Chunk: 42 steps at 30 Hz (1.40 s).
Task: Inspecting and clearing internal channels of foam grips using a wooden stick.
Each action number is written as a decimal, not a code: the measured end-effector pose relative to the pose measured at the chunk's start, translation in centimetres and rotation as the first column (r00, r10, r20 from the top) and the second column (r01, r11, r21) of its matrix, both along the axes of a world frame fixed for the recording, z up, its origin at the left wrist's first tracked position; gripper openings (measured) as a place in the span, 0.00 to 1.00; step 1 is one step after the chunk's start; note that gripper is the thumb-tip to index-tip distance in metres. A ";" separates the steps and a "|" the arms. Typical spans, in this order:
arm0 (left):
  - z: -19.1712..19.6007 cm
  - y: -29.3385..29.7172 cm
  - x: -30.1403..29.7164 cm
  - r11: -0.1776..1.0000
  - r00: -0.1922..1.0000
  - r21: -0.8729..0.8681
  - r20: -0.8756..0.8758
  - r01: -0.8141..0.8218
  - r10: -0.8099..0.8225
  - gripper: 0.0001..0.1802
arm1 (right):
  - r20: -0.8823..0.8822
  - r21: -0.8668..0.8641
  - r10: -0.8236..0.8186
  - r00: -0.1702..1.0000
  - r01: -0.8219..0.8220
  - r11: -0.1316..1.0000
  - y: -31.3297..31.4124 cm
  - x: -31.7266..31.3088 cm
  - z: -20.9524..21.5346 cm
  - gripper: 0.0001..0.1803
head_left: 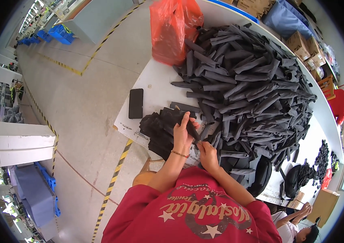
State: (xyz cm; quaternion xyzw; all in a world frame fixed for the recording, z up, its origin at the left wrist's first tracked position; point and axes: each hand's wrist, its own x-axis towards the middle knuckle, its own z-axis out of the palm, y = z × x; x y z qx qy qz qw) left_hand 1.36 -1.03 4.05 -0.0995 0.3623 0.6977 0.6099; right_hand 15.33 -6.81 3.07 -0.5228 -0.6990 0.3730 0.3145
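My left hand (183,133) is closed around a dark fabric strip (192,130), thumb lying along its upper part. At the strip's near end my right hand (208,155) pinches it with the fingertips. Just left of my hands, flat black fabric pieces (155,130) lie in an overlapping stack at the table's edge. To the right and beyond, a large heap of dark grey rolled fabric tubes (245,93) spreads over the white table (155,83). A bracelet is on my left wrist.
A black phone (136,103) lies left of the heap. An orange-red plastic bag (172,32) stands at the far edge. Black bags (261,174) sit on my right. Another person (297,224) works at lower right. Cardboard boxes (301,44) stand beyond the table.
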 end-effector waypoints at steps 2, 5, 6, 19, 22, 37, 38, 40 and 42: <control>-0.2 0.5 -0.9 0.997 0.993 -0.030 -0.100 -0.066 0.063 0.09 | 0.041 -0.198 0.065 0.997 -0.056 0.979 -0.7 0.9 0.7 0.07; -1.1 0.7 -1.2 0.993 0.984 -0.103 -0.172 -0.064 0.046 0.08 | -0.021 -0.297 0.104 0.994 -0.105 0.949 -1.7 2.6 2.1 0.08; -1.1 0.5 -1.2 0.996 0.977 -0.088 -0.213 -0.026 0.007 0.08 | -0.017 -0.303 0.094 0.995 -0.094 0.948 -2.2 3.5 2.8 0.08; 2.6 1.1 2.4 0.993 0.999 -0.116 -0.046 0.003 -0.009 0.26 | 0.106 -0.482 0.052 0.993 0.005 0.876 -3.1 7.8 8.7 0.08; 1.5 -0.1 3.1 0.956 0.972 -0.175 0.067 0.234 -0.226 0.23 | 0.053 -0.458 0.045 0.998 -0.015 0.889 -3.0 7.5 6.5 0.10; -2.2 1.7 3.7 0.987 0.984 -0.158 0.171 -0.028 0.055 0.18 | -0.027 -0.039 -0.112 0.993 0.111 0.993 0.5 4.1 8.7 0.09; -1.9 1.9 4.1 0.982 0.999 -0.190 0.038 -0.022 0.030 0.18 | -0.128 0.025 -0.087 0.988 0.091 0.996 2.0 2.8 7.9 0.08; -1.5 1.6 4.0 0.987 1.000 -0.160 0.009 0.019 -0.018 0.18 | -0.158 0.004 -0.104 0.982 0.105 0.994 4.0 2.4 6.0 0.08; 0.6 1.8 3.6 0.976 0.984 -0.192 -0.125 0.099 -0.125 0.18 | -0.184 -0.022 -0.116 0.976 0.114 0.993 5.0 2.9 4.7 0.08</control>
